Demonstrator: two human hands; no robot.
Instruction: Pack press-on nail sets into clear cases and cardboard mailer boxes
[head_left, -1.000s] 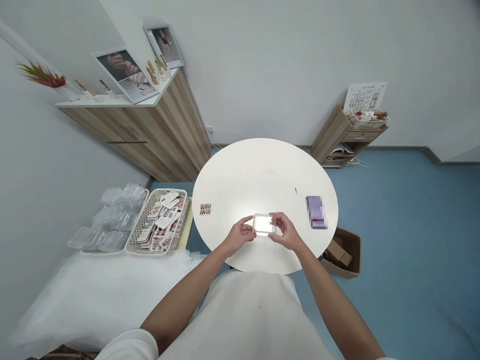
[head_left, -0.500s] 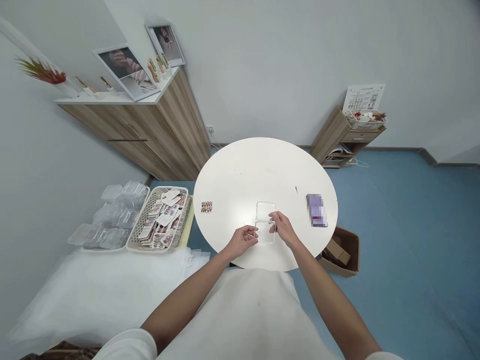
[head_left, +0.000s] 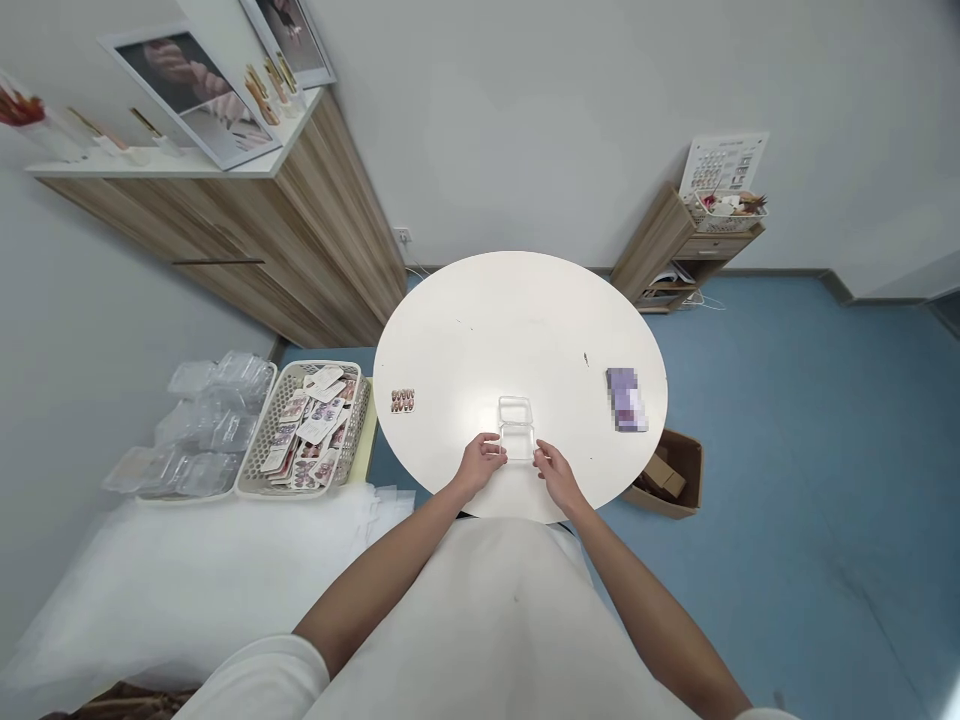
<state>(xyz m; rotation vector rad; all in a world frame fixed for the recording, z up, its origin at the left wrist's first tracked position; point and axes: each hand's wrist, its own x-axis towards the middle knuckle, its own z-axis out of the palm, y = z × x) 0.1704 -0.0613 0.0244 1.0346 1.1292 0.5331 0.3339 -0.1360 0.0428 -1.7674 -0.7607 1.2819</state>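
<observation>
A small clear plastic box (head_left: 517,442) stands on the white oval table (head_left: 517,340), its hinged lid folded back away from me. My left hand (head_left: 481,467) grips the box's left side with curled fingers. On the opposite side, the fingertips of my right hand (head_left: 556,474) press against the right wall. The box looks empty. To the left on the table lies a small card of brown press-on nails (head_left: 403,401).
A partly blurred purple item (head_left: 626,400) lies at the table's right. Left of the table are a basket of nail cards (head_left: 246,478) and a pile of clear plastic boxes (head_left: 206,425). A cardboard box (head_left: 694,470) stands on the floor at right.
My right hand has moved from the lid hinge down to the box's right side. The plastic box now sits squarely between both hands. The head view has shifted slightly.
</observation>
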